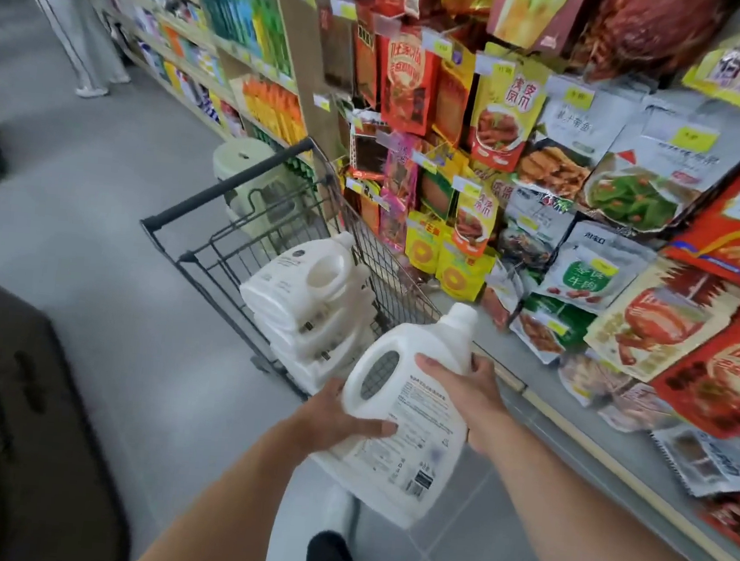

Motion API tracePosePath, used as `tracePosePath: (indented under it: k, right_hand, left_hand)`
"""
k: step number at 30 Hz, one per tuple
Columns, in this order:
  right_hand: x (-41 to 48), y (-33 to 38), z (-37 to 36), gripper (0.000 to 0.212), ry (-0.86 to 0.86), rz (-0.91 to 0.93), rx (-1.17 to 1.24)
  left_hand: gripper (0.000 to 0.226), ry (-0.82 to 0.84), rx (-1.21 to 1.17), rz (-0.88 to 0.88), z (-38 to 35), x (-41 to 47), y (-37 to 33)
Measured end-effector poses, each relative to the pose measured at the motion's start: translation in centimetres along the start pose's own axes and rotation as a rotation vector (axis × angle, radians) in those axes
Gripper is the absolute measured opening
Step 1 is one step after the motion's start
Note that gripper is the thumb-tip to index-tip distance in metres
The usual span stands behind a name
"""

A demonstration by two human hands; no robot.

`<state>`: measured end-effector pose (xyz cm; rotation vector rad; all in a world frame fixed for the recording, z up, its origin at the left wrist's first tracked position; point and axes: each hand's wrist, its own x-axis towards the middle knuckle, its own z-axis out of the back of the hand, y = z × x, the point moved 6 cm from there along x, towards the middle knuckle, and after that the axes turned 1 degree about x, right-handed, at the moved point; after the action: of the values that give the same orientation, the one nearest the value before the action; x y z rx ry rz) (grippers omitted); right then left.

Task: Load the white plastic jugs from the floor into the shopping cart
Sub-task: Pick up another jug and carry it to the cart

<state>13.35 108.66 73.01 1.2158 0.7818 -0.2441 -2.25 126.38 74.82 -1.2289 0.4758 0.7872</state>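
Note:
I hold a white plastic jug (410, 413) with a printed label and a white cap in both hands, tilted, cap pointing up and away. My left hand (338, 420) grips its lower left side near the handle. My right hand (466, 391) wraps the right shoulder below the cap. The jug hangs just in front of the near end of the dark wire shopping cart (191, 260). Inside the cart, several white jugs (309, 293) lie stacked on their sides.
A shelf rack of hanging snack packets (591, 187) lines the right, its low ledge (570, 427) close to my right arm. A pale green stool (248, 166) stands beyond the cart. A dark mat (35, 407) lies at left. A person (69, 17) stands far up the aisle.

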Motion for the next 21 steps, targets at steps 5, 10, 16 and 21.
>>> tracePosePath:
  k: [5,10,16,21]
  right_hand:
    - [5.9,2.2,-2.5,0.106,-0.128,0.024,-0.108]
    - [10.3,3.3,-5.9,0.093,-0.134,-0.007,-0.1]
    - [16.2,1.4,-8.9,0.086,-0.091,-0.093,-0.174]
    - [19.8,-1.6,-9.6,0.1,-0.036,-0.093,-0.263]
  left_hand:
    - [0.073,0.034,-0.056,-0.01,3.1,7.2,0.2]
    - [0.116,0.075,0.014,0.009,5.7,15.1,2.1]
    - [0.132,0.097,0.015,0.064,6.5,22.8,6.5]
    - [0.116,0.119,0.252,0.099,5.8,26.4,8.6]
